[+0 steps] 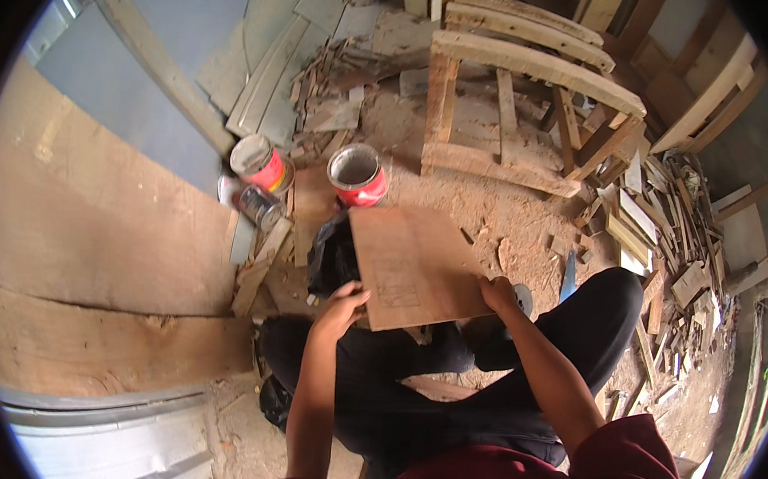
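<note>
A flat brown wooden board (421, 255) with one slanted upper-right edge is held up over my crossed legs. Faint pencil-like lines mark its lower left part. My left hand (343, 310) grips the board's left edge near the lower corner. At the opposite edge, my right hand (498, 296) closes on the lower right corner. Some fingers of both hands are hidden behind the board. Just beyond its top edge stands an open red can (358, 177) with a grey inside. A black plastic bag (332, 259) lies beside the board's left edge.
Another red can (258, 162) and a tipped dark can (259, 205) sit at the left. A wooden frame (517, 110) stands on the dusty floor ahead. Scrap wood (669, 246) is heaped at the right. A blue blade-like piece (568, 276) lies near my right knee. Large plywood sheets (97, 215) lean at the left.
</note>
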The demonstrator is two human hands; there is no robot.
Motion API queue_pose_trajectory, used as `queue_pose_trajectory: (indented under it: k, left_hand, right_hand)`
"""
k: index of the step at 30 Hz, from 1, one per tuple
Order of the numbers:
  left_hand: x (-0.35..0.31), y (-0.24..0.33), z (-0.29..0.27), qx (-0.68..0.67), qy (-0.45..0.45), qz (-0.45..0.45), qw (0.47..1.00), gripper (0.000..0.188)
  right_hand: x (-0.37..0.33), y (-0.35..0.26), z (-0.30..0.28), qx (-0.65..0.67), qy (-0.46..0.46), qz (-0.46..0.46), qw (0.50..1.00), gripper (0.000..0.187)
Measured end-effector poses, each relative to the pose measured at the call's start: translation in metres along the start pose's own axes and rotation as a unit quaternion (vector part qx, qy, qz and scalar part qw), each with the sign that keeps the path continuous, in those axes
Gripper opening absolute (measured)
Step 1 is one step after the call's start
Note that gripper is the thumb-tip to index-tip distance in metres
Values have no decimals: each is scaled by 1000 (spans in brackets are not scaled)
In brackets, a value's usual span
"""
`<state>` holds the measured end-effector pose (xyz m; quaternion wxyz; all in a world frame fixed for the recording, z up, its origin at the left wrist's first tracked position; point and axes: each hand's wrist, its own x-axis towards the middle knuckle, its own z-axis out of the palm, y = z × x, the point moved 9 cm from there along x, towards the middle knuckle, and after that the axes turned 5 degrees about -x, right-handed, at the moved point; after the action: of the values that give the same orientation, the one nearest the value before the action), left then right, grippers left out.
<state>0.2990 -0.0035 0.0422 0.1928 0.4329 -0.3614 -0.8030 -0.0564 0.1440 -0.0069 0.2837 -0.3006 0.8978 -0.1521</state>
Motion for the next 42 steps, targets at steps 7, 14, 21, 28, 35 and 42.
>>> queue_pose_trajectory:
  k: [7, 14, 21, 28, 35, 42]
  left_hand:
    - [-116, 131, 54, 105, -16, 205, 973, 12]
    - [-8, 375, 221, 112, 15, 458, 882, 32]
    - [193, 491, 306, 419, 155, 448, 775, 45]
    - [195, 443, 298, 362, 155, 465, 793, 50]
    - [199, 428, 283, 325, 174, 364, 855, 49]
    - [190, 403, 259, 82, 237, 181, 951, 54]
  right_hand:
    - [-132, -121, -200, 181, 222, -205, 936, 30]
    - [-13, -192, -415, 240, 372, -316, 839, 36]
    - [170, -243, -488, -52, 440, -301, 844, 51]
    - [164, -240, -465, 39, 293, -262, 919, 47]
    - [187, -227, -483, 131, 268, -173, 939, 35]
    - [197, -227, -478, 24, 267, -99, 958, 38]
